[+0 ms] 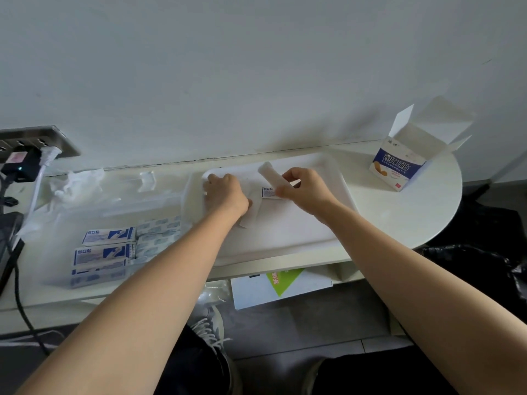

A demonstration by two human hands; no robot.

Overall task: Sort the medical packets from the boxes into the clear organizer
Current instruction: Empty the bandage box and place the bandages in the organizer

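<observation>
Below the desk edge, nearest the camera, a white box with a green patch (281, 283) sits on a lower shelf, and a shoe with white laces (209, 323) shows on the floor. On the desk (399, 212) to the left stands the clear organizer (94, 223), with blue-and-white medical packets (104, 252) stacked in its near compartments and paler packets (158, 233) just beside them on the right. To the right of the organizer lies a white tray (285, 235). Over it, the left hand (226, 192) is curled, palm down, pressing on a white sheet of paper (251, 215); whether its fingers pinch anything cannot be told. The right hand (306, 189) pinches a white folded strip of packets (272, 175) between thumb and fingers, the strip tilted up toward the wall. A small packet with blue print (269, 193) lies on the tray between the two hands. Farther right, an opened blue-and-white box (399, 166) stands on the desk with its flaps up. At far left, by the wall, crumpled plastic (75, 181) lies near a power strip (34, 143).
</observation>
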